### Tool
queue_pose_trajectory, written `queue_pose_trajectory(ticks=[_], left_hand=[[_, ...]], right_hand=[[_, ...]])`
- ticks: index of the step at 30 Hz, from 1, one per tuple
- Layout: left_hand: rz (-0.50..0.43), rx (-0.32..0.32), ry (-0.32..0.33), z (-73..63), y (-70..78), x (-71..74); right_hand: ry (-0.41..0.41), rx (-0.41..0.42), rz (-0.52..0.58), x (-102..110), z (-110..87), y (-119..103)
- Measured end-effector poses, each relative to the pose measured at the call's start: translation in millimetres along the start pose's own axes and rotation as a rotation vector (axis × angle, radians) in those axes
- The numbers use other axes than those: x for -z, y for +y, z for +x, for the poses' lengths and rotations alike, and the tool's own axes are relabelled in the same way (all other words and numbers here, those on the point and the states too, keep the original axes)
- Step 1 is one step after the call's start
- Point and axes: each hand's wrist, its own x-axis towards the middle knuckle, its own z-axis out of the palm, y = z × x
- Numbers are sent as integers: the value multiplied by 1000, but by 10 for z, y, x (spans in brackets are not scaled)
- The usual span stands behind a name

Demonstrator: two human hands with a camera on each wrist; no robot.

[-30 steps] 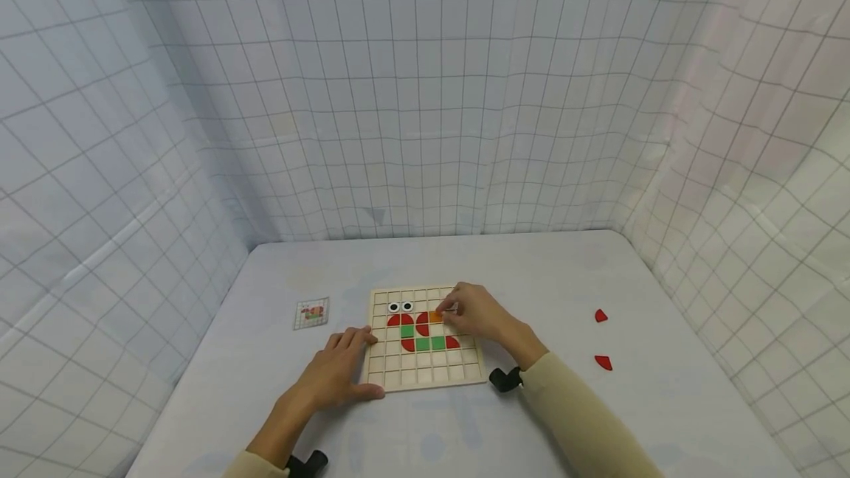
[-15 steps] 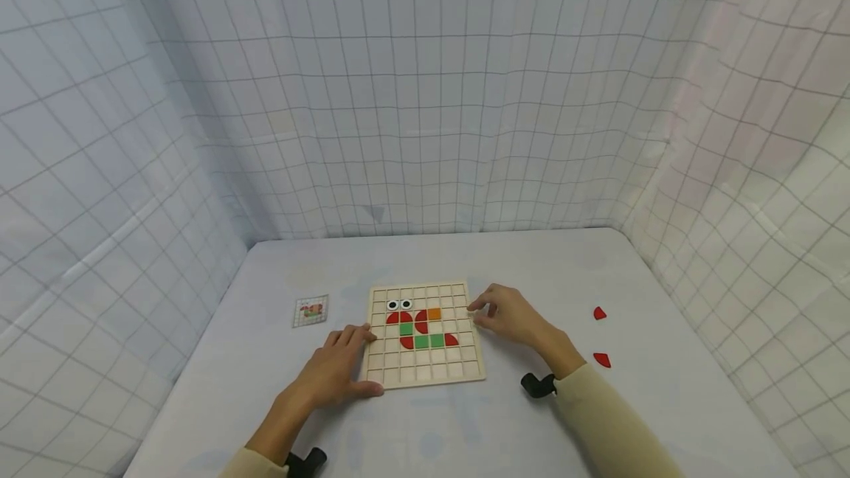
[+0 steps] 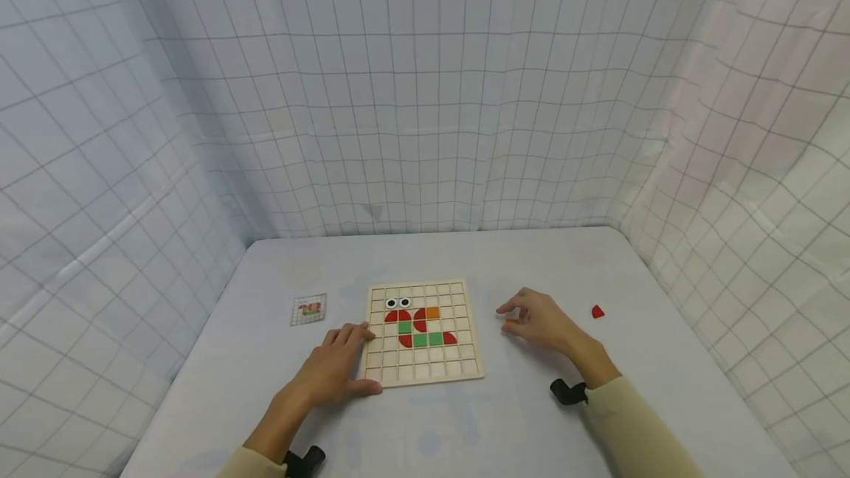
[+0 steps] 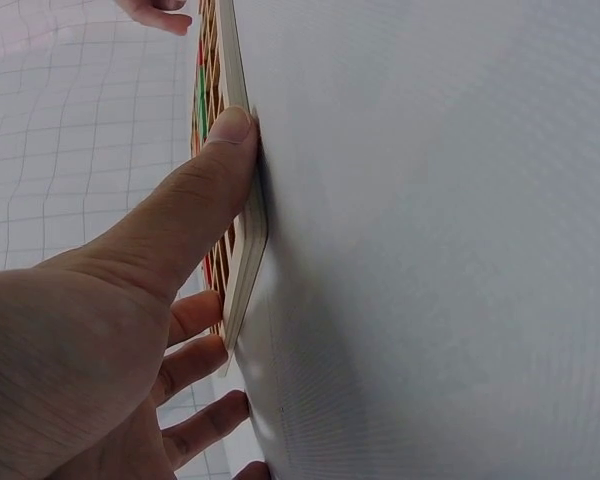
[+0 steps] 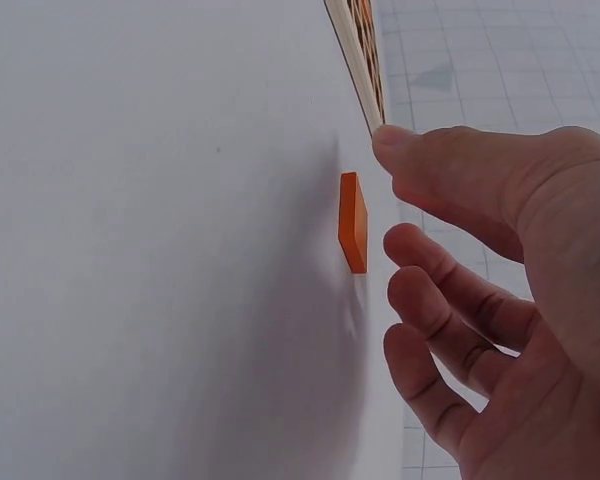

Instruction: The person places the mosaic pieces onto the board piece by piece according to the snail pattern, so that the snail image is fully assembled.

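Observation:
A pale wooden grid board [image 3: 425,372] bears red quarter-round tiles, several green squares, an orange square tile [image 3: 433,313] and two eye tiles [image 3: 398,302]. At its near-left corner my left hand [image 3: 330,371] rests with fingers spread along the left side, the thumb on the near edge. To the right of the board, my right hand [image 3: 541,319] hovers low, thumb and fingertips apart around another orange tile [image 5: 352,225]. That tile lies on the table, with a gap to the fingers in the right wrist view.
A small picture card [image 3: 308,309] with a similar pattern lies left of the board. One red quarter-round tile [image 3: 598,311] sits farther right on the table [image 3: 425,434]. White grid-patterned curtains [image 3: 425,94] surround the table's back and sides.
My right hand has left the board and moved right, to the loose orange tile. The nearer red tile on the right is now covered by the right wrist. My left hand stays put.

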Motion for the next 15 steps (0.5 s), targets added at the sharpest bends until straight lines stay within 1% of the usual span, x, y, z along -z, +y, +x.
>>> queue_pose_trajectory(ticks=[9,15], left_hand=[[-5,-11,4,-9,-2,2],[-5,-11,2,-4,-2,5]], right_hand=[[-5,-44,-29,40,-118,159],[-2,-43,-22,16,-142,189]])
